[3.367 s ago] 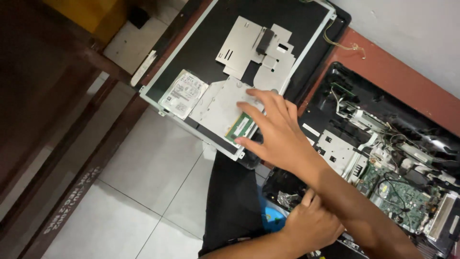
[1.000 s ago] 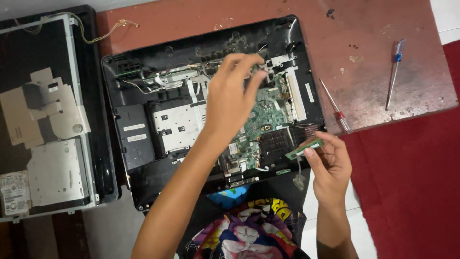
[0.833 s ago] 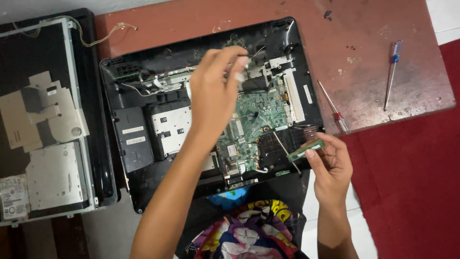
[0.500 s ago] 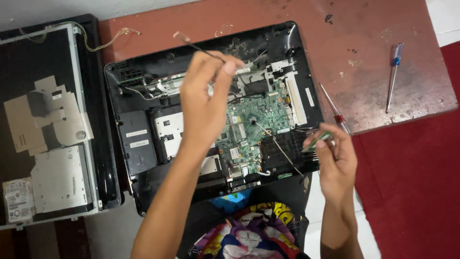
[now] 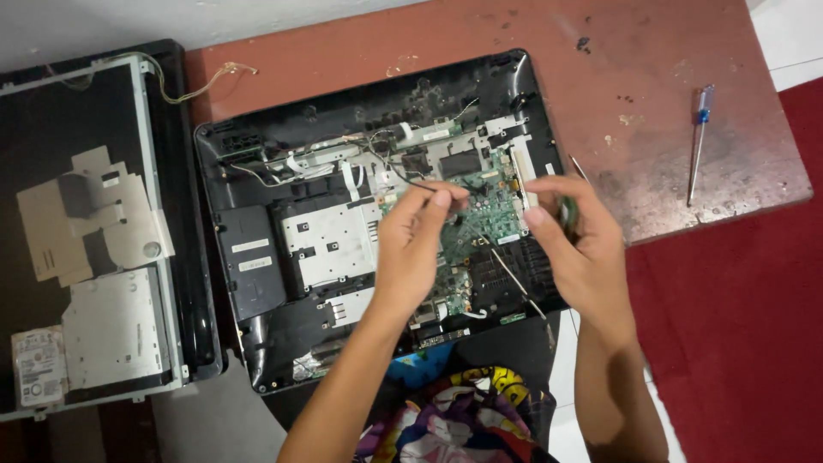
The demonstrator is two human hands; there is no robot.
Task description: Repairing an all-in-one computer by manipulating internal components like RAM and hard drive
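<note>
An opened black laptop base (image 5: 225, 283) lies on a red-brown table (image 5: 660, 77), its green circuit board (image 5: 473, 230) exposed. My left hand (image 5: 413, 244) hovers over the board's left part, thumb and fingers pinched on a thin black wire (image 5: 403, 178). Over the board's right edge, my right hand (image 5: 576, 244) holds a small green memory module (image 5: 567, 214), mostly hidden by the fingers. A silver metal shield (image 5: 330, 243) sits left of the board.
A detached display panel (image 5: 86, 240) with metal plates and a hard drive (image 5: 39, 367) lies at the left. A blue-handled screwdriver (image 5: 699, 141) rests on the table at the right. Red cloth (image 5: 737, 334) covers the lower right. Patterned clothing (image 5: 463, 420) shows below.
My left hand came down from the laptop's upper edge to the board's middle, still pinching the wire. My right hand rose and moved left with the green module, onto the board's right edge.
</note>
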